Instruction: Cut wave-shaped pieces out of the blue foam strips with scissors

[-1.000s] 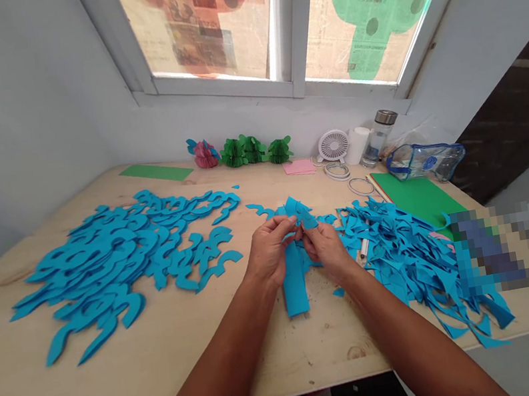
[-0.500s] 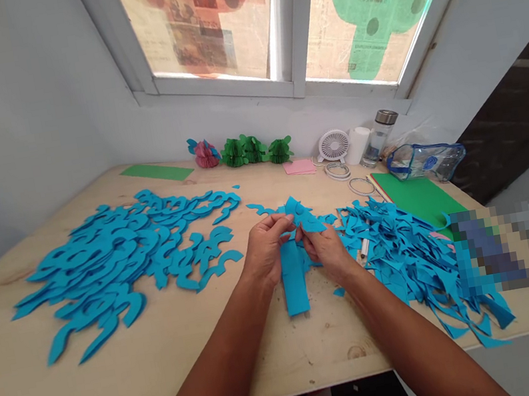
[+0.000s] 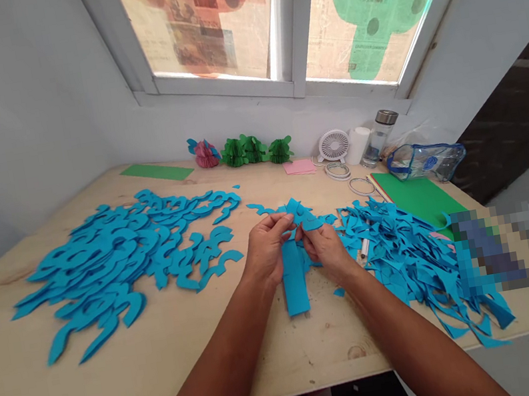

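Note:
A small blue paper piece point(image 3: 304, 216) is held up between my hands over the middle of the table. My left hand point(image 3: 267, 248) pinches its left side with thumb and fingers. On the other side, my right hand point(image 3: 328, 249) is closed on its right part, with the fingertips of both hands nearly meeting. Below them a straight blue paper strip point(image 3: 294, 284) lies flat on the wood. More blue scraps lie behind my hands, partly hidden by them.
Wavy blue cutouts point(image 3: 115, 250) are heaped on the left. Blue offcuts point(image 3: 395, 250) with a white marker point(image 3: 365, 249) among them cover the right. A small fan point(image 3: 334, 145), bottle point(image 3: 379, 138), clear pouch point(image 3: 425, 161) and green paper point(image 3: 419, 199) stand or lie behind.
The blue paper has shifted slightly between my fingers, its right end looking shorter and less pointed. My hands stay almost in place, and the piles look the same.

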`<state>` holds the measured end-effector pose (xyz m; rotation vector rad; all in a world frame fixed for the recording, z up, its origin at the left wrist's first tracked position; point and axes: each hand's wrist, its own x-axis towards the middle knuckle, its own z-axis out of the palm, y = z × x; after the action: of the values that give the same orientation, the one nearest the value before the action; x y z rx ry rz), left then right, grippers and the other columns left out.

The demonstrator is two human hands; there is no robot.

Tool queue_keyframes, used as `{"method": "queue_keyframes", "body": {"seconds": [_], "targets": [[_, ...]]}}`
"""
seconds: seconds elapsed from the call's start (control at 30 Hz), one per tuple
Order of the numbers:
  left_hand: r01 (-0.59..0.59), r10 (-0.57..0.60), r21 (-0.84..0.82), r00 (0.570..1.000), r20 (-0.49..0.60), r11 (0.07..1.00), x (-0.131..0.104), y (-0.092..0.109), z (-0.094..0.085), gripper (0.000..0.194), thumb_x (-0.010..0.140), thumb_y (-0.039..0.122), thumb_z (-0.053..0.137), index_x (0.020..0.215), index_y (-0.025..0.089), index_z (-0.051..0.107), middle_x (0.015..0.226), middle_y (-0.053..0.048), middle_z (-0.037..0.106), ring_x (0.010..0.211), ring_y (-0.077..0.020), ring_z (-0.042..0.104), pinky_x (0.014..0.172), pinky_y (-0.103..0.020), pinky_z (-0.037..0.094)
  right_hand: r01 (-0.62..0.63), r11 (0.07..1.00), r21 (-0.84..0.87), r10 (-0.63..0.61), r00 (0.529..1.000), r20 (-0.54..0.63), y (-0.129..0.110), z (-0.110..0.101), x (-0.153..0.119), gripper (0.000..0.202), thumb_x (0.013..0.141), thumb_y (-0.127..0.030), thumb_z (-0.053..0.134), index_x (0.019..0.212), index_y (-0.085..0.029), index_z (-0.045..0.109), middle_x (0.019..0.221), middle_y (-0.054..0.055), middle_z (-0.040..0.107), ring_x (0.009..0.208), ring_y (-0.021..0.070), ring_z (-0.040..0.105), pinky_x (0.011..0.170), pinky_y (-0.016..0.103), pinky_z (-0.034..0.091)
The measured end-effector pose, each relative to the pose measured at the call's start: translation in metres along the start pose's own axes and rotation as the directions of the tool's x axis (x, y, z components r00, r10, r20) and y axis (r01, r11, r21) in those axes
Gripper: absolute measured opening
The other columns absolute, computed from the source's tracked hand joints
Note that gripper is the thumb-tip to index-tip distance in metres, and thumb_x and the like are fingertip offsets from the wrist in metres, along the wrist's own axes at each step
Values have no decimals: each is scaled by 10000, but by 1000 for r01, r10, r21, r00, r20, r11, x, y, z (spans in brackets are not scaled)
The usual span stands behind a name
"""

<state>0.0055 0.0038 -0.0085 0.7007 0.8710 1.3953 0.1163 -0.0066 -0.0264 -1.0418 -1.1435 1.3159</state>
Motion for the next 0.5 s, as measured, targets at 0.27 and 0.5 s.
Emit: {"method": "queue_keyframes", "body": {"seconds": [0.27, 0.5], "targets": [[25, -23, -47, 999, 25, 999, -1, -4, 3, 191, 574, 276, 790, 609, 167, 637, 629, 23, 602, 633, -125, 541, 716, -297, 422, -11, 1000, 24, 11, 1000, -16, 2, 0, 0, 493, 746, -648, 627, 601, -204, 473, 379, -100, 286, 356, 49, 168, 372, 239, 107], [8, -8, -7, 1000, 8, 1000, -2, -3, 3, 193, 565, 272, 794, 594, 164, 637, 602, 27, 584, 637, -121, 525, 706, -286, 414, -28, 998, 51, 29, 999, -14, 1, 0, 0, 483, 729, -638, 642, 622, -191, 491, 382, -107, 287, 357, 43, 163, 378, 234, 93]]}}
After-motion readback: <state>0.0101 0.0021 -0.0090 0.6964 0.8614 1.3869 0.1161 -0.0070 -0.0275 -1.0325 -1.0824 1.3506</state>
